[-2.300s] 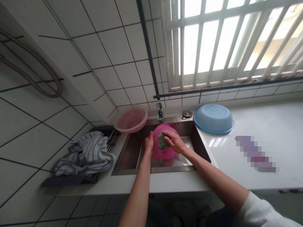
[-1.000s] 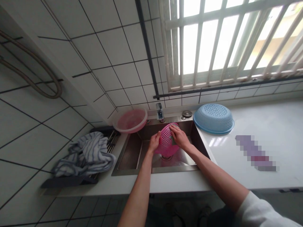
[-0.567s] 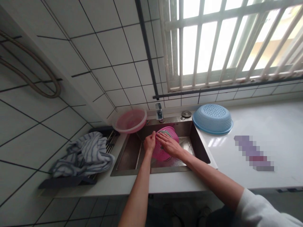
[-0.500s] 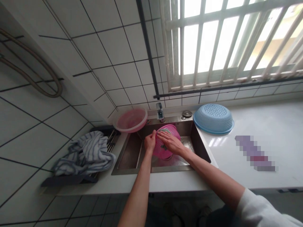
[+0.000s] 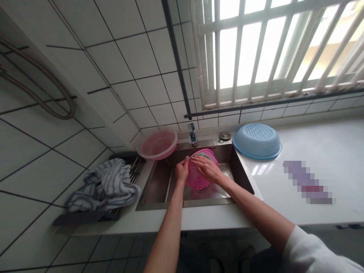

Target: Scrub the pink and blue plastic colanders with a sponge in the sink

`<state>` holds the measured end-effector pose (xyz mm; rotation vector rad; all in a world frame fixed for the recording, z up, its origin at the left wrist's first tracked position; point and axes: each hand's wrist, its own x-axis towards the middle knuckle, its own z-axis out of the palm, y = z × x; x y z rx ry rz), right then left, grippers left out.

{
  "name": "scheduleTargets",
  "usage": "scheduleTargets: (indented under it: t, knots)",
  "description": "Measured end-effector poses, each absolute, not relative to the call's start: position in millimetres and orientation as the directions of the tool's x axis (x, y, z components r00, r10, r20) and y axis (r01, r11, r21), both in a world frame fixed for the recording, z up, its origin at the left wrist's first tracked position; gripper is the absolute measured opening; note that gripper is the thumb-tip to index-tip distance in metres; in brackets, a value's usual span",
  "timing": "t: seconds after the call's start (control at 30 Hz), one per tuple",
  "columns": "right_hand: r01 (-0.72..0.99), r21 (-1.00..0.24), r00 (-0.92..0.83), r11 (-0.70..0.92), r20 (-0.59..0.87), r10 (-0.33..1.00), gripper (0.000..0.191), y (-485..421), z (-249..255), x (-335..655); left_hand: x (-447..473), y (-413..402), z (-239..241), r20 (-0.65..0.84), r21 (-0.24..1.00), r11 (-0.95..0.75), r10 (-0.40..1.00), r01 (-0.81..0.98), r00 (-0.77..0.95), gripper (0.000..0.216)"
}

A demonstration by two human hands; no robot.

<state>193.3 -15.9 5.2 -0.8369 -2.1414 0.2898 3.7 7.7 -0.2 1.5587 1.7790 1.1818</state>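
Note:
A pink perforated plastic basket (image 5: 197, 180) is tilted over the sink (image 5: 155, 204), its open side facing up and toward the back. My left hand (image 5: 182, 169) is closed on the left rim, thumb up. My right hand (image 5: 207, 168) presses a soft-looking green pad (image 5: 206, 155) against the basket near its upper rim, fingers close together. Most of the pad is hidden under those fingers, so its exact kind is unclear. Behind the basket stands the faucet (image 5: 192, 133); whether water runs is not visible.
A pink basin (image 5: 158, 145) rests at the sink's back left corner. An upturned blue basket (image 5: 257, 141) sits on the white counter (image 5: 273, 204) at right. Left of the sink, a striped towel (image 5: 106, 185) lies on a dark rack. A drain strainer (image 5: 225, 135) is beside the faucet.
My right hand has shifted slightly right with the green pad, which shows more along the rim. The basket's tilt has changed a little; my left hand keeps its grip.

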Motion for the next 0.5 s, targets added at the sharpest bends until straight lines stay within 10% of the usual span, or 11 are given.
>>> scheduleTargets:
  t: [0.17, 0.37, 0.5]
  knots:
    - [0.544, -0.593, -0.206, 0.593, 0.591, 0.780, 0.045, -6.9, 2.0, 207.4, 3.1, 11.9, -3.7, 0.142, 0.875, -0.006, 0.959, 0.483, -0.247, 0.078]
    - [0.458, -0.417, -0.499, 0.785, 0.610, 0.615, 0.045, -30.5, 11.9, 185.6, 0.3, 10.8, -2.9, 0.176, 0.883, -0.053, 0.959, 0.467, -0.224, 0.075]
    - [0.460, -0.561, -0.328, 0.689, 0.614, 0.718, 0.047, -11.6, 4.9, 207.8, -4.0, 10.7, -3.9, 0.123, 0.916, 0.011, 0.944, 0.402, -0.305, 0.075]
